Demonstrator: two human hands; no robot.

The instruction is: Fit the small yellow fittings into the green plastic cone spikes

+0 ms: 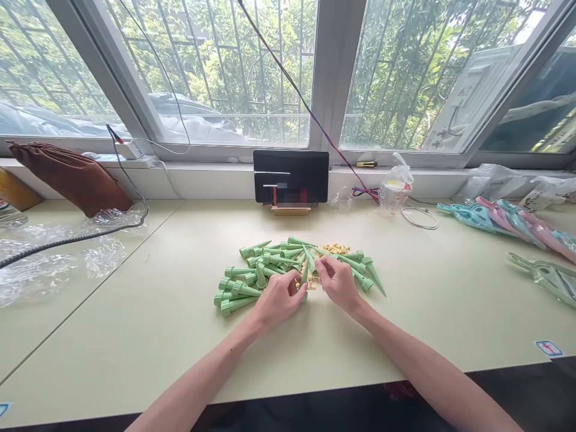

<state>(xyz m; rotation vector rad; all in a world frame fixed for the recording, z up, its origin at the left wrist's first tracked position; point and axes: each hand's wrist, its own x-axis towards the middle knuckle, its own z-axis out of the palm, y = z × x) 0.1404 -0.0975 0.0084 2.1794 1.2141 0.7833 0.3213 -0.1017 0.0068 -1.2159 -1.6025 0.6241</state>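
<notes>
My left hand (279,295) is closed around a green plant watering spike (305,273), its narrow tip pointing up. Close beside it, my right hand (338,283) pinches at the wide end of another green spike (310,259); its fingertips are partly hidden. Many more green spikes with ribbed caps lie in a loose pile (243,289) left of and behind my hands. A few others (366,273) rest beyond my right hand. Small yellow plastic pieces (335,248) are heaped behind the right hand, with some between the hands.
A black tablet (291,177) on a stand is by the window sill. To the right lie a bagged cup (395,189), a coiled white cable (419,218) and packaged pink and teal plastic items (508,219). Left are a brown pouch (74,177), clear wrapping (45,258) and a black cable.
</notes>
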